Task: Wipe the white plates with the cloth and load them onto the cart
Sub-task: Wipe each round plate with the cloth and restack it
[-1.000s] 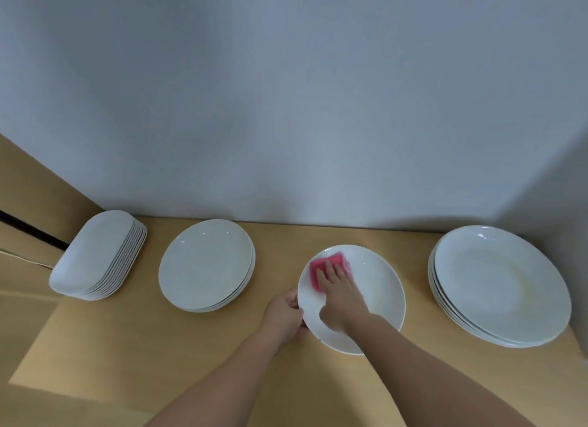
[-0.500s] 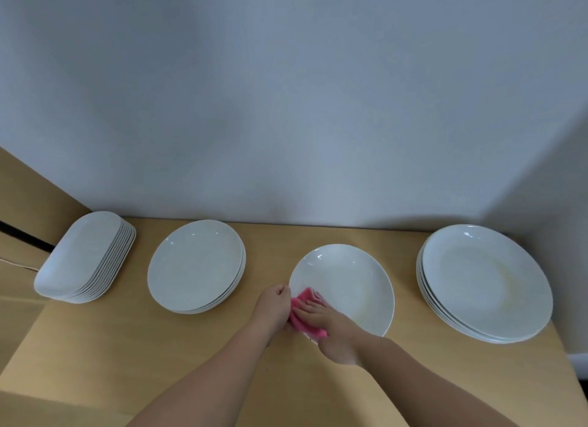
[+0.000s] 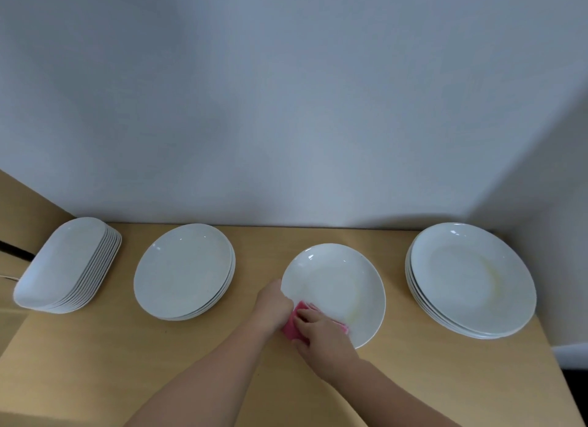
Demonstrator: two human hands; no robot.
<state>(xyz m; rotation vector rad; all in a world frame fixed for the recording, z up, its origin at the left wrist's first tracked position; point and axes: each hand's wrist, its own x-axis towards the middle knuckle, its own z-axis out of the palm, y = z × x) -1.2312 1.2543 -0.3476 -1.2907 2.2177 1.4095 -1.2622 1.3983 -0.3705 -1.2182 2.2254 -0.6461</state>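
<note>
A single round white plate (image 3: 340,283) lies on the wooden table (image 3: 127,356), with a faint yellowish smear on its surface. My left hand (image 3: 273,305) grips the plate's left rim. My right hand (image 3: 321,334) presses a pink cloth (image 3: 291,328) onto the plate's near-left edge; most of the cloth is hidden under my fingers. The cart is not in view.
A stack of large round plates (image 3: 471,280) sits at the right, close to the side wall. A stack of round plates (image 3: 184,270) and a stack of oblong dishes (image 3: 63,267) stand to the left. The wall runs right behind them. The table's right edge is near.
My right hand slid the pink cloth from the plate's far-left part down to its near-left rim. My left hand stayed on the plate's left edge.
</note>
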